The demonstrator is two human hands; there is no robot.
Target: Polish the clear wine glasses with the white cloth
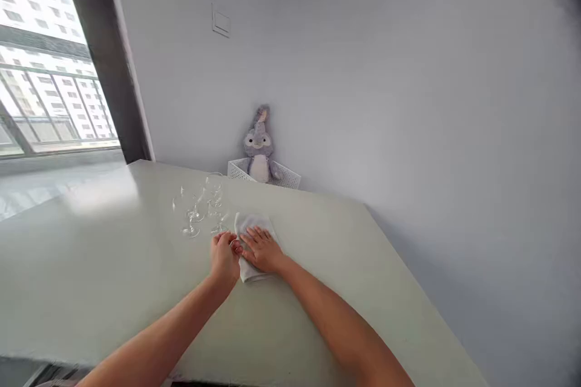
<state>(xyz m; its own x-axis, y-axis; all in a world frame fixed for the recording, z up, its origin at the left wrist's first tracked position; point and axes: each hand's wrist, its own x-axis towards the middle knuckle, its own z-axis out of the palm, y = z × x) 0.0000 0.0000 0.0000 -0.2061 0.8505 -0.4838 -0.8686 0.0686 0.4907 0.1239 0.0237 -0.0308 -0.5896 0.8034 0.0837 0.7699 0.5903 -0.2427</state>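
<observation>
Glasses (190, 231), clear and stemmed, stand grouped on the desk (136, 272). Beside them, the left hand (226, 259) has its fingers curled closed on a clear rim (235, 241), mostly hidden. Adjacent, a folded white cloth (255, 275) lies under the right hand (264, 252), its fingers slightly spread, gripping nothing.

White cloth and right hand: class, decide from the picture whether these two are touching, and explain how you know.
Touching. The head view shows the right hand lying over the white cloth, its fingers spread flat across it.
</observation>
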